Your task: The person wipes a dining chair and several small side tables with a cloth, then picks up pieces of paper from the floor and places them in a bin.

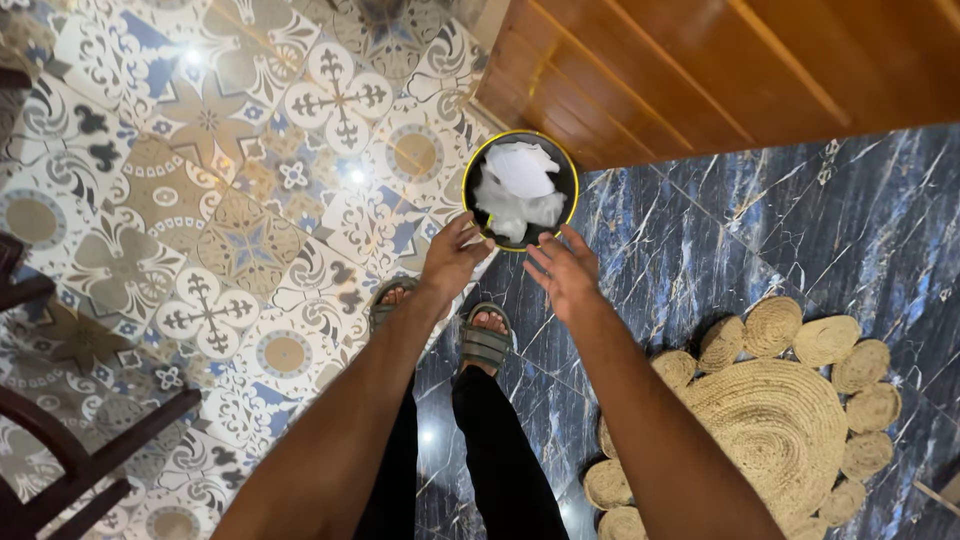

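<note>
The person is reaching down with the left hand (452, 258) and right hand (562, 272), both spread and empty, toward the paper-filled black bin (520, 190) standing on the floor (700, 250) beside the wooden door (680, 70).

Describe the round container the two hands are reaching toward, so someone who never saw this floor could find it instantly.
Start at the brown wooden door at the top; at its lower left corner, where patterned tiles meet the dark blue marble floor, stands a small round black bin with a yellow rim. The left hand and right hand flank its near edge. It holds crumpled white paper; nothing else nearby does.
</note>
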